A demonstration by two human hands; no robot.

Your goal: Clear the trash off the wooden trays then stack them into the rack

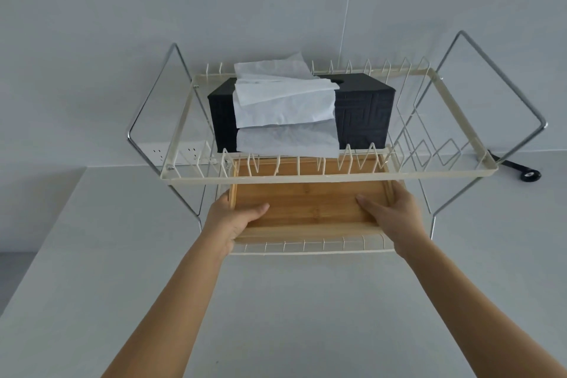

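A wooden tray (310,205) lies flat on the lower tier of a cream wire rack (334,176), its far half hidden under the upper tier. A second wooden edge shows beneath it at the front, so it seems to rest on another tray. My left hand (234,218) grips the tray's near left corner, thumb on top. On the near right corner my right hand (391,213) holds it the same way. No trash shows on the tray.
A black tissue box (362,113) with white tissues (282,107) hanging out sits on the rack's upper tier. Chrome side frames (147,120) stick out left and right. A white power strip (159,153) and a black object (529,175) lie by the wall on the grey counter (276,301).
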